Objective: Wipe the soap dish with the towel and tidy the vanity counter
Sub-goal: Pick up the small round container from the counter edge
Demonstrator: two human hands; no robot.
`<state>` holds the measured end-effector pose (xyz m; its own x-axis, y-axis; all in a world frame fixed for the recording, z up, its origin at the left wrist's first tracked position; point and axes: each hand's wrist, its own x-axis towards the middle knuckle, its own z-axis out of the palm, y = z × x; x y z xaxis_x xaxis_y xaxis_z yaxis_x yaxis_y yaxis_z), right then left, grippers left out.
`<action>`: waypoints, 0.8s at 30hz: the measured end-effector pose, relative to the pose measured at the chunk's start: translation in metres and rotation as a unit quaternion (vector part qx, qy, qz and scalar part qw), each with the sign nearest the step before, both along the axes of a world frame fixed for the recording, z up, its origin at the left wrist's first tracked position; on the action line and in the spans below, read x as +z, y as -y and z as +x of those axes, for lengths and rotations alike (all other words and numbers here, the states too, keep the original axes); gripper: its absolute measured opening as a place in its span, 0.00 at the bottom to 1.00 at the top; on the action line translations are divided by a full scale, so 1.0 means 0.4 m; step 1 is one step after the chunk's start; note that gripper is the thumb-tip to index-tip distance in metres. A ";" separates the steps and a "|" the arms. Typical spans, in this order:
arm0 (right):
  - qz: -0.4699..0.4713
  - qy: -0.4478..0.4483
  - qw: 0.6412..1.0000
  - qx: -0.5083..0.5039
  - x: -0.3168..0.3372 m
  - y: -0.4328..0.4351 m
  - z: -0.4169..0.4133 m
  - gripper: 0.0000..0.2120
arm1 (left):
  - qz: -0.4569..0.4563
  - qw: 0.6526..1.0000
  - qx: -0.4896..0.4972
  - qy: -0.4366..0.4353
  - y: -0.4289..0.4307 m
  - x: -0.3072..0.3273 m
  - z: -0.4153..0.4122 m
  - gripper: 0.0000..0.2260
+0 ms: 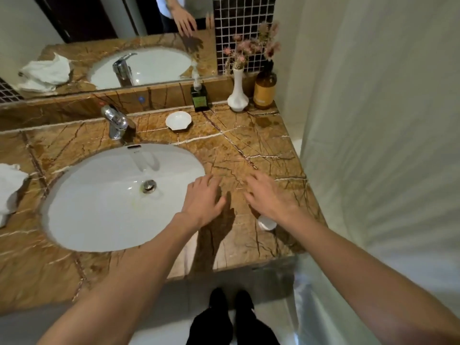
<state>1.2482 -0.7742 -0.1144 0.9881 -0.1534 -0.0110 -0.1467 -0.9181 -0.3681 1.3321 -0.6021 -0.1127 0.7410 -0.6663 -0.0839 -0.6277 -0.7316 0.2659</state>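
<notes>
Both hands are out over the brown marble bench [249, 145], to the right of the sink [99, 207]. Left hand [202, 197] is palm down w/ fingers spread, empty, at the sink's right rim; can't tell if it touches the stone. Right hand [270, 195] is likewise palm down, fingers spread and a bit blurred, holding nothing. The two hands are near each other but apart.

The soap dish [178, 120] is white, shell-shaped, sitting empty at the back of the bench, right of the tap [115, 120] and well apart from both hands. The towel [10, 188] is white and crumpled, lying at the far left edge of the bench, on the other side of the sink; only part of it is in view. It also shows in the mirror [112, 33].

Just under the right wrist a small white round thing [267, 222] sits on the bench, mostly hidden, can't tell what it is.

In the back right corner: a dark green bottle [200, 98] w/ a pale top, a white vase [237, 95] of dried pink flowers and an amber bottle [265, 89], in a row against the wall. A pale curtain [385, 120] hangs along the right. Black shoes [231, 300] show on the floor below the bench edge.
</notes>
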 end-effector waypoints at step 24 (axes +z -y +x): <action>-0.035 -0.122 0.992 0.001 -0.062 0.014 -0.227 0.25 | -0.017 0.985 -0.142 -0.092 0.130 -0.096 -0.218 0.28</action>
<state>1.1572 -0.7799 -0.1393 0.9578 -0.1606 -0.2383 -0.2217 -0.9406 -0.2572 1.2449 -0.6541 -0.1511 0.4990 -0.8489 -0.1740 -0.7447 -0.5228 0.4149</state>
